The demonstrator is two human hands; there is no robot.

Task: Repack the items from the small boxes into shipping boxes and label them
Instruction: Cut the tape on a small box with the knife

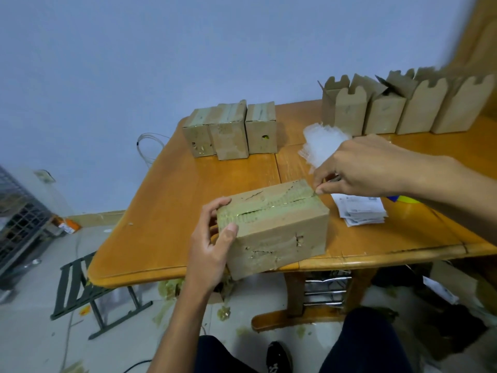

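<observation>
A worn cardboard box [279,230], sealed with yellowish tape, lies at the front edge of the wooden table [188,197]. A dark slit runs along its top seam. My left hand [212,246] grips its near left end, thumb on the front face and fingers on top. My right hand [371,168] is at the far right end of the seam, pinching a thin dark tool between thumb and forefinger. Three more taped small boxes [231,130] stand at the back of the table. A row of open shipping boxes [403,106] stands at the back right.
A heap of clear plastic wrap [322,144] lies behind my right hand. A stack of printed labels [357,208] sits right of the box. A dark folding stool [88,286] and tape scraps are on the floor at left, beside a wire rack [16,211].
</observation>
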